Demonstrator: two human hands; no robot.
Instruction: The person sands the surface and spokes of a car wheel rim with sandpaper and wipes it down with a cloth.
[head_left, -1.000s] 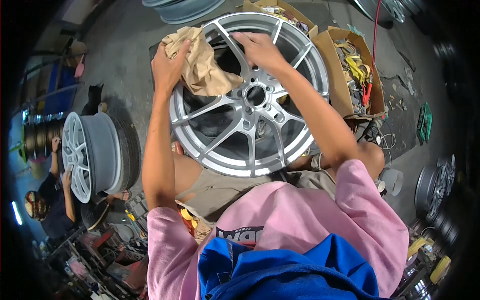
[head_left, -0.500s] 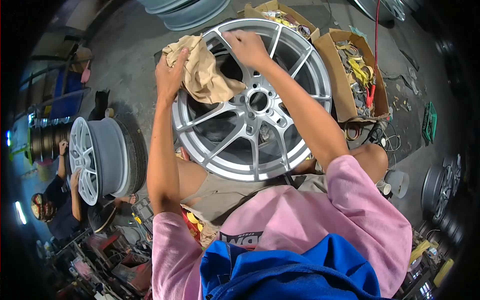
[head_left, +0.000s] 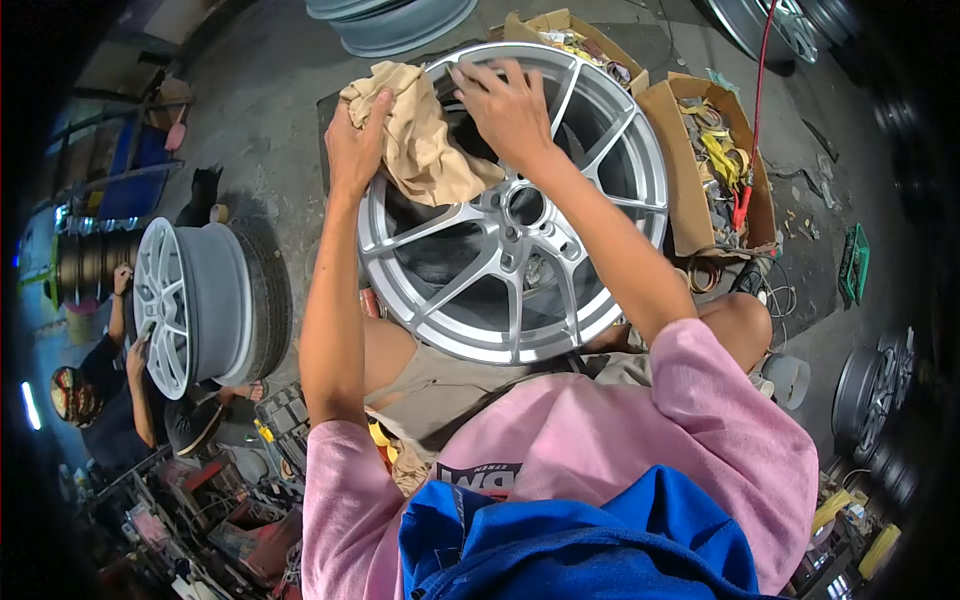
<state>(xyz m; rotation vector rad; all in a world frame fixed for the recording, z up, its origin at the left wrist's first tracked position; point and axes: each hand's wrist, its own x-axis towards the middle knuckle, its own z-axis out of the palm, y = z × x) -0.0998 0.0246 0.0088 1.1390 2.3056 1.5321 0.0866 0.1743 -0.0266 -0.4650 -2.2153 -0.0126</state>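
A silver multi-spoke wheel rim (head_left: 516, 300) lies face up in front of my legs. My left hand (head_left: 362, 135) grips a crumpled tan cloth (head_left: 420, 150) at the rim's upper left edge, and the cloth hangs over the spokes toward the hub. Over the upper spokes is my right hand (head_left: 505, 105), its fingers spread and slightly blurred. Whether its fingertips touch the metal cannot be made out, and nothing shows in it.
Cardboard boxes (head_left: 688, 190) of tapes and scraps stand right of the rim, with a red hose (head_left: 762, 80) above. At left, another person (head_left: 115, 400) handles an upright wheel (head_left: 205, 300). More rims (head_left: 400, 25) lie at the top.
My right hand has opened from a bent-finger pose to spread fingers over the upper spokes. My left hand still holds the cloth. The view has shifted slightly.
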